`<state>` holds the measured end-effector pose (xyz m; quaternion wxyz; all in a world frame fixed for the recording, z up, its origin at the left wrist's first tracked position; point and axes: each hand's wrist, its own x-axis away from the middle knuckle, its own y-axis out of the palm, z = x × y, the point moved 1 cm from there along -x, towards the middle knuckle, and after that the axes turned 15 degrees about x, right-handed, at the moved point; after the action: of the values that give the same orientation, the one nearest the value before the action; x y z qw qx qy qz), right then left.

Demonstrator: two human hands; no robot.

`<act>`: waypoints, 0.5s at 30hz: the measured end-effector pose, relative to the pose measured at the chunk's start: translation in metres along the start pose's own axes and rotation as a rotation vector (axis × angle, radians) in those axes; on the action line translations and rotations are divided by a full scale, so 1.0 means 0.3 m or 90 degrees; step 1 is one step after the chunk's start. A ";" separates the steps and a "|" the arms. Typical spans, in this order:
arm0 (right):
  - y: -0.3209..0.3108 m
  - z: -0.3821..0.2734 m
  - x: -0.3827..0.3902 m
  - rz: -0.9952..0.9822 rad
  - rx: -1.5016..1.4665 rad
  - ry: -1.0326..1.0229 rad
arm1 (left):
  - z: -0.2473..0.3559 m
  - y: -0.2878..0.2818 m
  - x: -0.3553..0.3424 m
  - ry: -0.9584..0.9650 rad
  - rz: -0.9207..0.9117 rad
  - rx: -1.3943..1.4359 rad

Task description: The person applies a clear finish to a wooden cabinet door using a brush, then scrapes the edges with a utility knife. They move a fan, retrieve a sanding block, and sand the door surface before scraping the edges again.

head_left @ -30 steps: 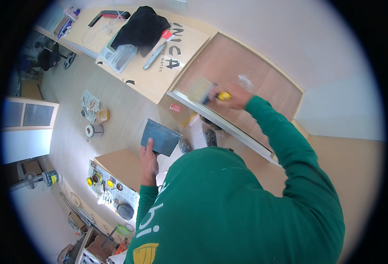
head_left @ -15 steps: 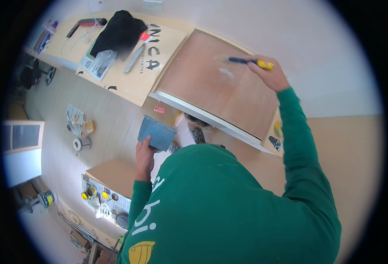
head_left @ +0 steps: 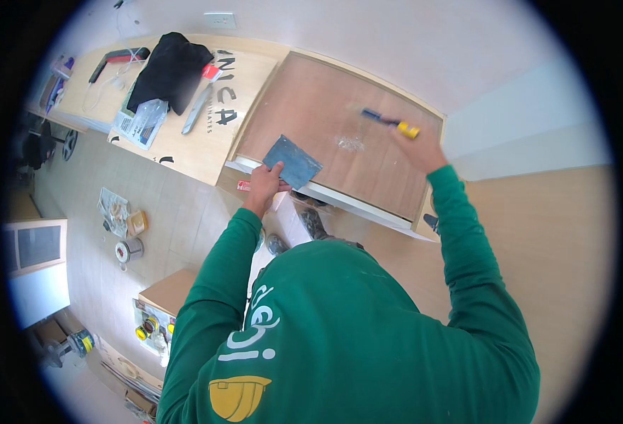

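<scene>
In my right hand [head_left: 422, 150] is a paintbrush with a yellow-ended handle [head_left: 408, 130] and a dark middle, blurred by motion. It is above a recessed brown panel [head_left: 311, 92] with a light wooden rim; whether the bristles touch cannot be made out. Whitish dust [head_left: 349, 143] lies on the panel, below and left of the brush. My left hand [head_left: 262, 189] pinches a flat, blue-grey rectangular sheet [head_left: 294, 162] by its near corner, thumb on top. The sheet is tilted over the panel's front left edge.
Left of the panel, a light wooden board [head_left: 248, 92] carries a black cloth [head_left: 170, 74], a grey-handled cutter [head_left: 198, 109] and a plastic bag [head_left: 145, 120]. A metal can [head_left: 129, 249] and a yellowish tub [head_left: 137, 222] stand on the floor. A wall [head_left: 368, 35] rises behind.
My left hand has lifted the sheet from beside the cabinet up to the panel's front edge. My right hand has moved the brush slightly left and nearer. The whitish dust looks more gathered.
</scene>
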<state>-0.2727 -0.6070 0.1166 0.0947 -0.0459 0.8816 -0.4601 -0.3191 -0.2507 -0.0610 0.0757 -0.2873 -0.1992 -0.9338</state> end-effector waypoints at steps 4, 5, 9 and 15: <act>-0.048 0.208 -0.139 0.158 0.043 0.166 | 0.015 0.078 -0.050 -0.019 -0.030 -0.089; 0.002 0.240 -0.138 0.151 0.059 0.184 | 0.024 0.105 -0.058 -0.023 -0.036 -0.107; 0.297 0.194 -0.027 0.115 0.117 -0.060 | 0.027 0.119 -0.065 -0.033 -0.020 -0.154; 0.028 0.120 -0.154 0.068 -0.005 0.106 | 0.024 0.125 -0.071 -0.047 -0.042 -0.123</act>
<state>-0.2199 -0.6235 0.0952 0.0457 0.0392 0.8895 -0.4530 -0.2883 -0.2814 -0.0553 0.0095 -0.3207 -0.1201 -0.9395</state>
